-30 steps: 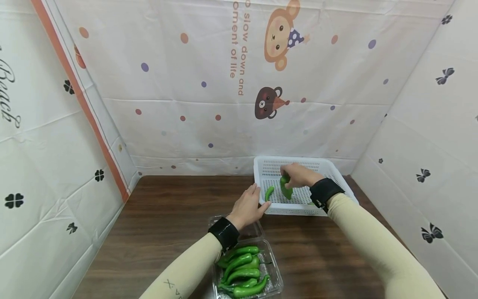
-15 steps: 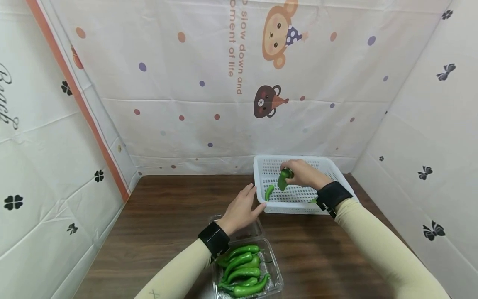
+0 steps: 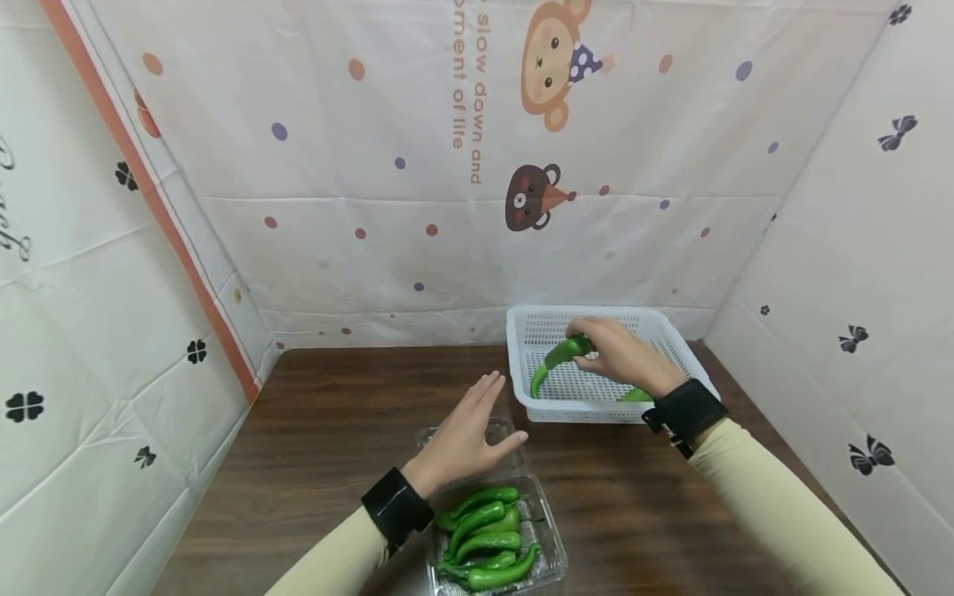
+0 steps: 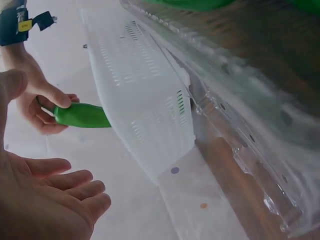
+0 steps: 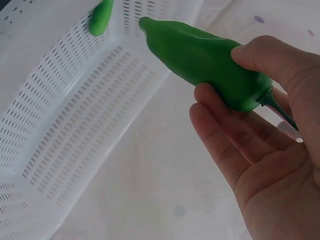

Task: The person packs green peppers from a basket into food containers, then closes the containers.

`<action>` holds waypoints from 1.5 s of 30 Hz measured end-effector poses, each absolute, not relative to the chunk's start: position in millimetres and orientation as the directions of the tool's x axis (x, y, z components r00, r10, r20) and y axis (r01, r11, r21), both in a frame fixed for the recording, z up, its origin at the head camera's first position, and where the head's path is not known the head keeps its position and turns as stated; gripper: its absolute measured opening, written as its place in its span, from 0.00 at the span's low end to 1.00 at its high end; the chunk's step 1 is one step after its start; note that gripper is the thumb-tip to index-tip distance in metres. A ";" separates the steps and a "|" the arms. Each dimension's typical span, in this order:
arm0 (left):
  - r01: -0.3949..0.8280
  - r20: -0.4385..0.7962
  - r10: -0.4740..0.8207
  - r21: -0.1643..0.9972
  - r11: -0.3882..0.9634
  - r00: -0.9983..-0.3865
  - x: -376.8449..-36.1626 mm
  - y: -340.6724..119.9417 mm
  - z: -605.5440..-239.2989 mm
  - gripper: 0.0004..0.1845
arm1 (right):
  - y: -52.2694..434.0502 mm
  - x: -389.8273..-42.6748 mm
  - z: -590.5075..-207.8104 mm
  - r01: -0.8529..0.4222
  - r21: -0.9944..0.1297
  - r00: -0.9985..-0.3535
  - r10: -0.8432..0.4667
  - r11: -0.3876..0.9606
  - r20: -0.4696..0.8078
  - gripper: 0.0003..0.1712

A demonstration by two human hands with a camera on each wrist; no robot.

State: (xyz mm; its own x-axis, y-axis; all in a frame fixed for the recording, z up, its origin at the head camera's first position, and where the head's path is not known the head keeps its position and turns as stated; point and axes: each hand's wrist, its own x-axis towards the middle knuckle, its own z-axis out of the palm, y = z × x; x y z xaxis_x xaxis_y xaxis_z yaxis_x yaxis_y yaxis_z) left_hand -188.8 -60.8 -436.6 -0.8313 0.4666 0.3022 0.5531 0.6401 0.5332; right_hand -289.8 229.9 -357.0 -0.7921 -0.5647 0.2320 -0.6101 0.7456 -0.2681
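- The back curtain [image 3: 477, 165] carries orange letters running vertically, left of its cartoon monkey [image 3: 547, 62]: "slow down and" and, beside it, "of life".
- The left curtain [image 3: 74, 290] bears cut-off black script, unreadable.

Peppers front, basket behind

On the table [image 3: 328, 430], the clamshell tray [image 3: 555, 553] of peppers [image 3: 484, 538] sits nearest the person. The perforated basket [image 3: 522, 331] stands behind it to the right, against the backdrop, another pepper [image 3: 635, 396] lying in it
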 end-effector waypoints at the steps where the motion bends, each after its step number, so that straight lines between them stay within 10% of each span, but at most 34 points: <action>1: 0.557 0.307 0.468 0.534 0.636 -0.829 -186.2 -62.4 -435.8 0.50 | 230.2 -286.8 -356.3 -0.610 -0.265 -0.792 -0.562 0.747 0.239 0.20; 45: 0.597 0.375 0.466 0.537 0.595 -0.801 -131.6 -100.4 -450.9 0.56 | 200.6 -200.3 -392.0 -0.863 -0.231 -0.501 -0.699 0.450 0.511 0.26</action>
State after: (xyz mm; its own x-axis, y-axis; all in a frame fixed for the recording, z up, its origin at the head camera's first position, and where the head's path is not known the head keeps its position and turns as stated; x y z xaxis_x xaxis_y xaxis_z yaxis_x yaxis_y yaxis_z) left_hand -131.6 -100.4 -450.9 -0.8014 0.4662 0.3746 0.5974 0.5953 0.5373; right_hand -200.3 200.6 -392.0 -0.5008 -0.6990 0.5105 -0.8629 0.4497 -0.2307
